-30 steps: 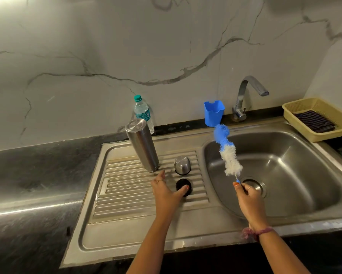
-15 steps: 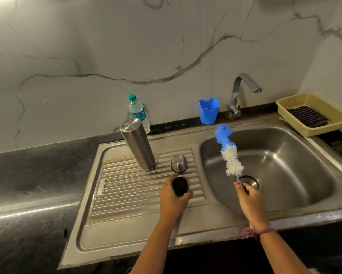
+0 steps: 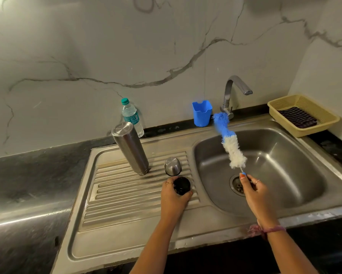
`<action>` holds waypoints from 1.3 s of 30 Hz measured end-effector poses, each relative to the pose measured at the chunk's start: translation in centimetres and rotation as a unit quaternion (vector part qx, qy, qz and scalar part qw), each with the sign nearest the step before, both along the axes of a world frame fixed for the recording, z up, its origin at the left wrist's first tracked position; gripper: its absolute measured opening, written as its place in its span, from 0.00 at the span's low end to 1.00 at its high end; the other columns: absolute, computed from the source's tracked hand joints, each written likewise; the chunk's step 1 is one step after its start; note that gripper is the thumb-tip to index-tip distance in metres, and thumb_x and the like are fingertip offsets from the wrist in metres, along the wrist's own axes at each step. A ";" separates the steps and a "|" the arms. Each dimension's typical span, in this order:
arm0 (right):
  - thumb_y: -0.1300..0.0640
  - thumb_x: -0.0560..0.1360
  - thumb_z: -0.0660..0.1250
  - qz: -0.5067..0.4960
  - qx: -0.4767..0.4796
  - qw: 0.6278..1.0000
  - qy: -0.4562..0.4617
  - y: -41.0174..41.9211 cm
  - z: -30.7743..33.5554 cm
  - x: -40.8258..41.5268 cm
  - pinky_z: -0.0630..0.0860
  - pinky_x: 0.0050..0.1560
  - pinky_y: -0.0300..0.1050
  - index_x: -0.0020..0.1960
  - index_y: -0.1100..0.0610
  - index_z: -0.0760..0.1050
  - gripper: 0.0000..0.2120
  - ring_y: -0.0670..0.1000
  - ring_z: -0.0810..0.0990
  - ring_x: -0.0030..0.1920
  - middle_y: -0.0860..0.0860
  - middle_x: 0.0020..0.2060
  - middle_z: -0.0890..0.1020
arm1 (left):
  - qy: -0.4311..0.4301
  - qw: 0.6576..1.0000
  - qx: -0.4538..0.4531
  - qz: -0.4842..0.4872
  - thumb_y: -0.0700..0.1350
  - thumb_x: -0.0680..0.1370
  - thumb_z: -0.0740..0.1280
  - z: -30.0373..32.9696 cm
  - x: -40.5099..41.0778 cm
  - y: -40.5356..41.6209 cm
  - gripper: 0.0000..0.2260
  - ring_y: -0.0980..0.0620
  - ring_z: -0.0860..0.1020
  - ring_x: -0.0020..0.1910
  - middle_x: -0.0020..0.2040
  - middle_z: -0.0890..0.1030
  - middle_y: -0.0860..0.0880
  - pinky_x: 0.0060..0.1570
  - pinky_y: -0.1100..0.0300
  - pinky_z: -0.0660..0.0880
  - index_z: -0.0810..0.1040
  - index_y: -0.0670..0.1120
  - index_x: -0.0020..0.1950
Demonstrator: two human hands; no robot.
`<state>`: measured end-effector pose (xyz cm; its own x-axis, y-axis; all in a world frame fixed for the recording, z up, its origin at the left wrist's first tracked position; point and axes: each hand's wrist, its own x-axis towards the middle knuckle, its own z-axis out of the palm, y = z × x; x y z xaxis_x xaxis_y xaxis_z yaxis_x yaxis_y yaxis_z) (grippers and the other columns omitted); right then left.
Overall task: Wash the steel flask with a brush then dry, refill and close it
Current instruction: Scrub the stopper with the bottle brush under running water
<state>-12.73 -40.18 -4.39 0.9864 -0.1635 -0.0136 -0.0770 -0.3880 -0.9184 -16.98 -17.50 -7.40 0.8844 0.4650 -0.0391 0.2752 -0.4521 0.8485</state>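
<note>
We take the sink bowl (image 3: 284,155) as our landmark. Over its near rim, our right hand (image 3: 259,196) is closed around the thin handle of the bottle brush (image 3: 230,143), whose white and blue bristle head slants up and away over the bowl's left side, its blue tip reaching toward the base of the tap (image 3: 230,95) behind the bowl.

Left of the bowl, on the ribbed drainboard (image 3: 126,198), our left hand (image 3: 175,198) wraps its fingers around the black stopper (image 3: 182,185), which sits just beside the bowl's left edge. Whether the stopper is lifted or rests on the ribs, we cannot tell. Just beyond it stands the small steel cap (image 3: 173,166), apart from the hand. Further left and back on the drainboard stands the steel flask (image 3: 130,147), mouth down as far as we can see, leaning slightly in the wide-angle view. Behind the flask, against the marble wall, stands a plastic water bottle (image 3: 131,115) with a green cap.

Behind the bowl's back left corner sits a blue plastic cup (image 3: 202,113). To the bowl's right, a yellow basket (image 3: 324,123) holds a dark folded cloth (image 3: 297,117).
</note>
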 end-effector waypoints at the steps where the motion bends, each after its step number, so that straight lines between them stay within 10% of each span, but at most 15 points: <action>1: 0.47 0.79 0.61 0.000 0.004 1.000 0.001 -0.3 0.1 0.2 0.73 0.36 0.49 0.54 0.59 0.79 0.17 0.53 0.78 0.35 0.55 0.33 0.79 | -0.004 1.000 -0.004 -0.002 0.45 0.67 0.81 0.2 0.2 -0.3 0.29 0.53 0.76 0.56 0.58 0.75 0.51 0.60 0.57 0.75 0.74 0.48 0.65; 8: 0.57 0.79 0.62 0.026 -0.055 0.995 -0.072 -3.7 2.3 1.6 0.72 0.29 0.36 0.63 0.56 0.76 0.14 0.48 0.75 0.30 0.53 0.33 0.79 | -0.020 0.999 -0.026 -0.024 0.44 0.68 0.80 1.6 2.4 -2.6 0.25 0.56 0.77 0.54 0.56 0.78 0.52 0.47 0.76 0.69 0.72 0.52 0.59; 14: 0.45 0.79 0.59 0.018 -0.181 0.963 -0.199 -7.8 2.1 4.0 0.70 0.26 0.47 0.68 0.57 0.72 0.22 0.47 0.73 0.27 0.44 0.26 0.74 | -0.032 0.998 -0.053 -0.016 0.38 0.68 0.80 2.4 4.4 -4.7 0.23 0.61 0.77 0.47 0.49 0.77 0.55 0.42 0.76 0.71 0.70 0.52 0.52; 21: 0.48 0.81 0.56 0.072 -0.479 0.873 0.065 -13.3 0.5 6.7 0.68 0.37 0.43 0.61 0.49 0.76 0.15 0.54 0.81 0.45 0.52 0.45 0.83 | -0.020 0.999 -0.044 -0.011 0.39 0.67 0.79 3.1 7.5 -7.6 0.23 0.53 0.78 0.49 0.48 0.76 0.56 0.45 0.69 0.72 0.71 0.50 0.54; 28: 0.50 0.78 0.63 0.038 -0.321 0.946 0.005 -17.2 -0.4 8.4 0.72 0.29 0.42 0.57 0.57 0.79 0.14 0.51 0.77 0.30 0.52 0.30 0.81 | 0.027 0.999 0.014 -0.028 0.45 0.70 0.78 4.2 11.5 -9.8 0.37 0.49 0.73 0.66 0.68 0.71 0.48 0.63 0.60 0.70 0.66 0.45 0.76; 39: 0.50 0.79 0.61 0.053 -0.162 0.985 0.040 -19.4 -0.3 11.4 0.66 0.28 0.36 0.58 0.60 0.77 0.16 0.47 0.76 0.30 0.49 0.29 0.78 | 0.054 0.966 0.214 -0.133 0.53 0.70 0.78 7.3 22.5 -12.4 0.28 0.49 0.73 0.56 0.65 0.67 0.47 0.58 0.56 0.74 0.75 0.40 0.63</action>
